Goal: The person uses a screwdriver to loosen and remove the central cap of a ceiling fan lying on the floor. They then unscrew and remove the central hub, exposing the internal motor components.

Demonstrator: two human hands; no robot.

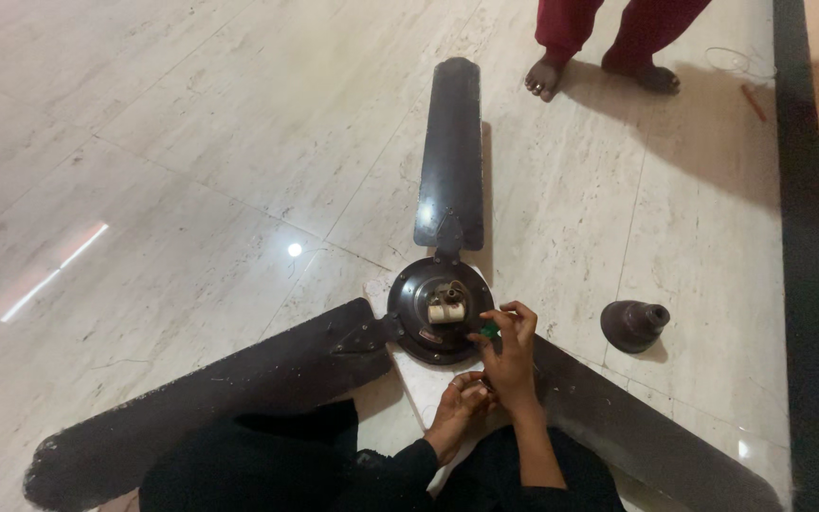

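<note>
A dark brown three-bladed ceiling fan lies on the marble floor, its round motor hub (428, 284) facing up with a pale cylindrical part (445, 312) in the middle. My right hand (507, 346) is at the hub's right edge, fingers pinched on a small green object (490, 330). My left hand (457, 403) rests lower, just below the hub over a white sheet (419, 384), fingers curled; whether it holds anything is hidden. Black sleeves cover both arms.
One blade (452, 152) points away, the other two (201, 398) (656, 436) spread left and right beside me. A dark bell-shaped fan canopy (633, 325) sits on the floor to the right. Another person's bare feet (599, 74) stand at the far end. A black floor border (808, 284) runs along the right.
</note>
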